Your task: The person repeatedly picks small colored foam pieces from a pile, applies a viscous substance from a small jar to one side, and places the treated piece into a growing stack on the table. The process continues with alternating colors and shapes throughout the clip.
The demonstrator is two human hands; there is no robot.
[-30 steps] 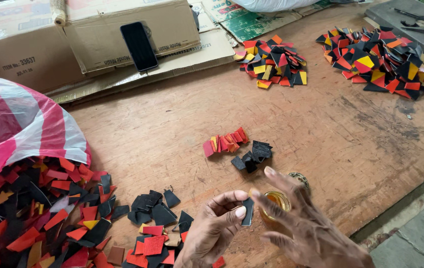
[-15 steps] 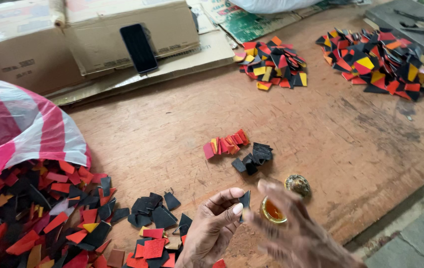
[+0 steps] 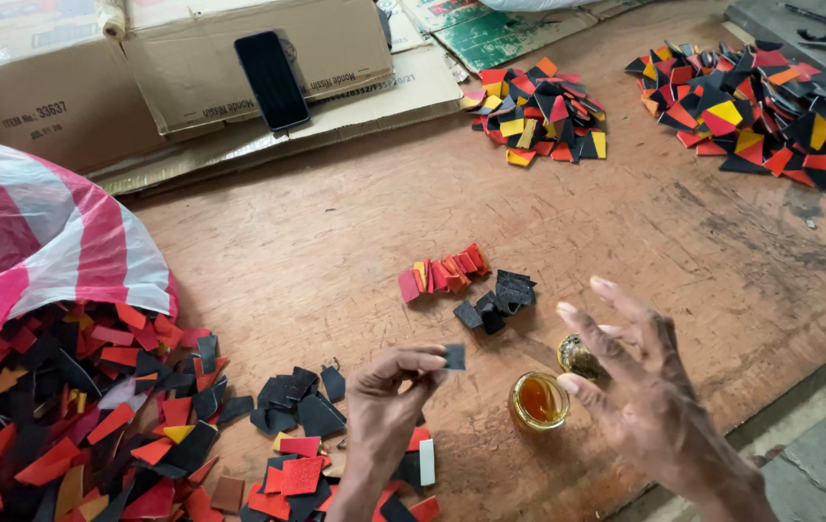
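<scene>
2 hands work at lower centre: your left hand (image 3: 384,406) pinches 1 small black piece (image 3: 455,357); your right hand (image 3: 640,387), fingers spread, hovers over the open glue jar (image 3: 539,401), so dabbing seems next.

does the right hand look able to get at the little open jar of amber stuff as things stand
Probably yes. The right hand hangs open just beside the small jar, nothing lies between them, and its mouth is uncovered; the lid sits apart behind it.

The worn brown bench (image 3: 336,251) carries a small jar of amber liquid (image 3: 539,401) just right of the left grip (image 3: 427,362), its lid (image 3: 579,358) beside it, small red (image 3: 444,273) and black (image 3: 498,298) piles beyond, cardboard (image 3: 239,87) farther.
</scene>
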